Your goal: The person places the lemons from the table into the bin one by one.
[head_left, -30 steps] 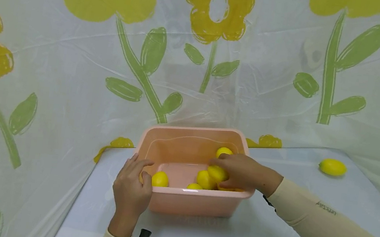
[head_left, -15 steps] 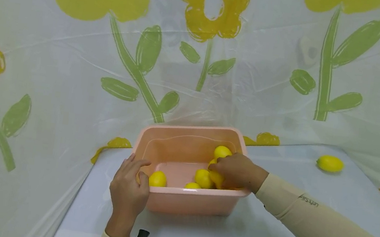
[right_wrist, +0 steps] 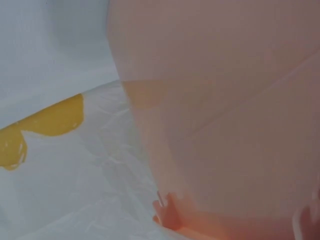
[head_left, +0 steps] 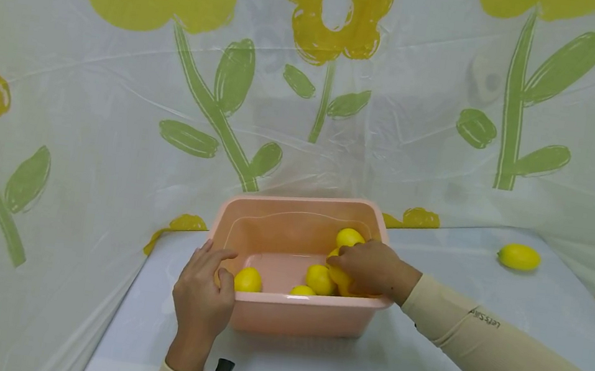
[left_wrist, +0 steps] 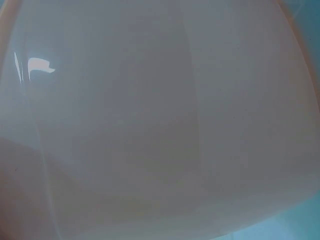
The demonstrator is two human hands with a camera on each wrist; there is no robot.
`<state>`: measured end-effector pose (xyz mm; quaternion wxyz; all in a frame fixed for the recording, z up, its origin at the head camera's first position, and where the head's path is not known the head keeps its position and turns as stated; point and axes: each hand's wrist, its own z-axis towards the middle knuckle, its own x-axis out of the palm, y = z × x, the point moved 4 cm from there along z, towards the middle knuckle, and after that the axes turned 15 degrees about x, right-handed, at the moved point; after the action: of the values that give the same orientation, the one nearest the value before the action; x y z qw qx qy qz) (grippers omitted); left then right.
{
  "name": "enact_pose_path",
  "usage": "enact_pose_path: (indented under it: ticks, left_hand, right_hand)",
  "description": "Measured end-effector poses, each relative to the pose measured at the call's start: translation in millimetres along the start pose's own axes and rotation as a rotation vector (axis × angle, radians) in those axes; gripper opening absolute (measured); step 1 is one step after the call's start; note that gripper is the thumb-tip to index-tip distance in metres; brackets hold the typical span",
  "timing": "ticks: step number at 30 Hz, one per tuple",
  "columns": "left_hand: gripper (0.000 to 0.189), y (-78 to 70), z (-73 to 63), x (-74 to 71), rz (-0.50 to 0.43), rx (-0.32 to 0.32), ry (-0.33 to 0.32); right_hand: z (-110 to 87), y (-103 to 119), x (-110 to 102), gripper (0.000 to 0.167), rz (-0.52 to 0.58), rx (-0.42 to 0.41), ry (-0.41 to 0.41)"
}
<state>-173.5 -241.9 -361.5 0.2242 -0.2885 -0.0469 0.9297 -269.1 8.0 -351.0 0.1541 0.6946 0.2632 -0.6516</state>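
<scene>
A pink plastic basin [head_left: 302, 319] stands on the white table with several yellow lemons inside. My left hand [head_left: 202, 301] grips its left rim near the front corner. Close to those fingers lies one lemon [head_left: 248, 280]. Inside the right end, my right hand [head_left: 374, 267] curls its fingers over a lemon [head_left: 338, 278], and the hand's back hides much of it. Another lemon [head_left: 349, 238] shows behind the fingers, and one more lemon [head_left: 321, 280] sits to their left. The left wrist view is filled by the basin's outer wall [left_wrist: 125, 125]; the right wrist view also shows the basin's outside [right_wrist: 225, 125].
A single lemon [head_left: 519, 256] lies on the table [head_left: 460, 282] at the far right, outside the basin. Behind the table hangs a white sheet [head_left: 393, 148] printed with yellow flowers and green leaves. The table's left edge runs beside my left arm.
My right hand has moved slightly deeper among the lemons, covering more of the one under its fingers. The lemon at the back shows more fully. My left hand keeps its place on the rim.
</scene>
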Motion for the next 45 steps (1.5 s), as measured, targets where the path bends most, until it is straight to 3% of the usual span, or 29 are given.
enact_pose_path:
  ticks: [6, 23, 32, 40, 45]
  left_hand:
    - [0.027, 0.1, 0.2, 0.0, 0.001, 0.001, -0.001]
    - [0.027, 0.8, 0.0, 0.1, 0.002, -0.001, 0.002]
    - [0.027, 1.4, -0.1, 0.7, 0.000, -0.006, 0.002]
    - [0.027, 1.0, -0.2, 0.7, 0.004, -0.008, 0.005]
    - [0.027, 0.2, 0.3, -0.1, -0.003, 0.008, -0.009]
  right_hand:
    - [0.1, -0.4, 1.5, 0.045, 0.000, 0.039, 0.028]
    - [1.2, 0.7, 3.4, 0.036, 0.038, 0.050, -0.029]
    - [1.0, 0.9, 0.7, 0.040, 0.061, 0.068, -0.131]
    - [-1.9, 0.5, -3.8, 0.039, 0.104, 0.096, -0.173]
    - [-0.7, -3.1, -4.7, 0.035, 0.197, 0.149, -0.196]
